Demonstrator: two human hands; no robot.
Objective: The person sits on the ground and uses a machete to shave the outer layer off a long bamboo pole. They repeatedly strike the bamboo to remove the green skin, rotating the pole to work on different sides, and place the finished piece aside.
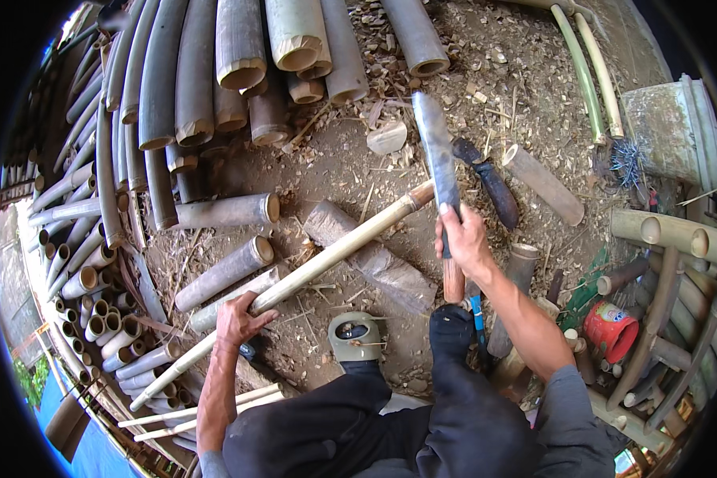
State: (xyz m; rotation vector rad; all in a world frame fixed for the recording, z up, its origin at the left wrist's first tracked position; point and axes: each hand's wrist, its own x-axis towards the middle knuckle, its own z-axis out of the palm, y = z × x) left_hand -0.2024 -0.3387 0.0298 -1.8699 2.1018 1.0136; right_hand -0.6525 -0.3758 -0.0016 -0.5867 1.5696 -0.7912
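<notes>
My left hand (239, 320) is wrapped round a pale bamboo pole (334, 251), which slants from lower left to upper right. The pole passes over a rough wooden block (378, 259) on the ground. My right hand (466, 240) grips a machete (434, 143) low on its grey blade, and its brown wooden handle shows below the fist. The blade points away from me, its side close to the pole's far end; whether they touch I cannot tell. Just right of the machete lies a dark sheathed-looking tool (498, 187).
Thick bamboo culms (243, 48) are stacked ahead and at left, with short pieces (231, 271) nearer. Chips litter the dirt. To the right stand a grey bucket (665, 131), a red container (611, 331) and a bamboo frame (661, 319). My feet (452, 331) are close to the block.
</notes>
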